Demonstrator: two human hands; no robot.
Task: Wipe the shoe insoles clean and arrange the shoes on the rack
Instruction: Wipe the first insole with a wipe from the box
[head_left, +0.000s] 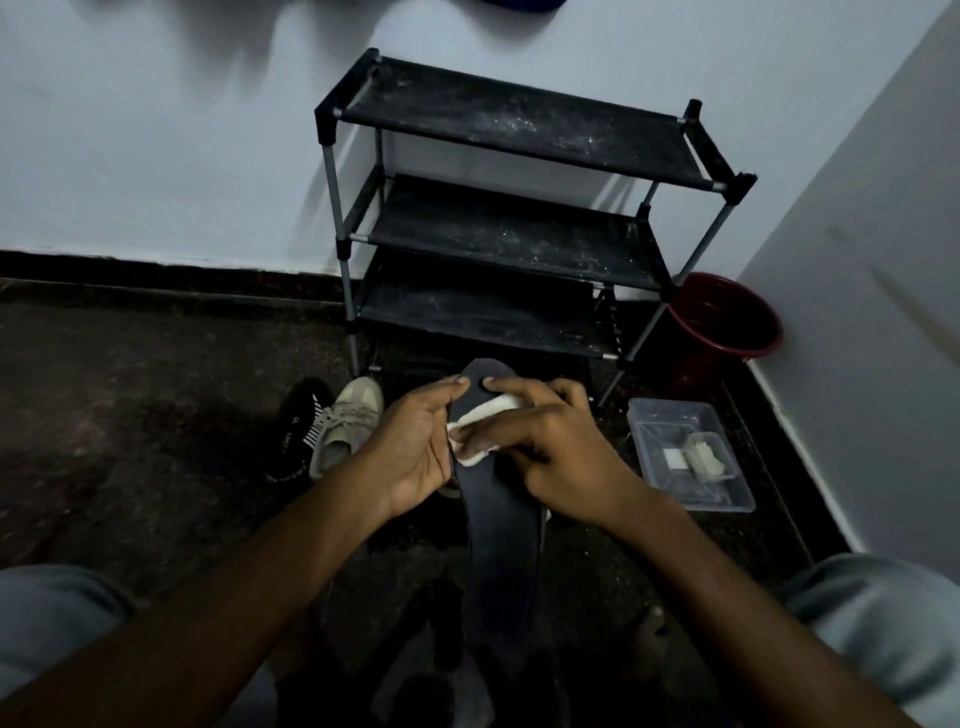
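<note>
A long dark insole (501, 551) stands lengthwise in front of me, toe end up. My left hand (415, 447) grips its left edge near the toe, thumb on top. My right hand (550, 441) holds a white wipe (485, 421) pressed against the insole's upper part. A black three-shelf shoe rack (514, 218) with dusty bare shelves stands against the wall behind. On the floor to the left lie a black shoe (298, 428) and a beige sneaker (350, 423), side by side.
A clear plastic box (691, 457) holding small white items sits on the floor at the right. A red bucket (727, 317) stands in the corner beside the rack. White walls close in behind and on the right. My knees show at both lower corners.
</note>
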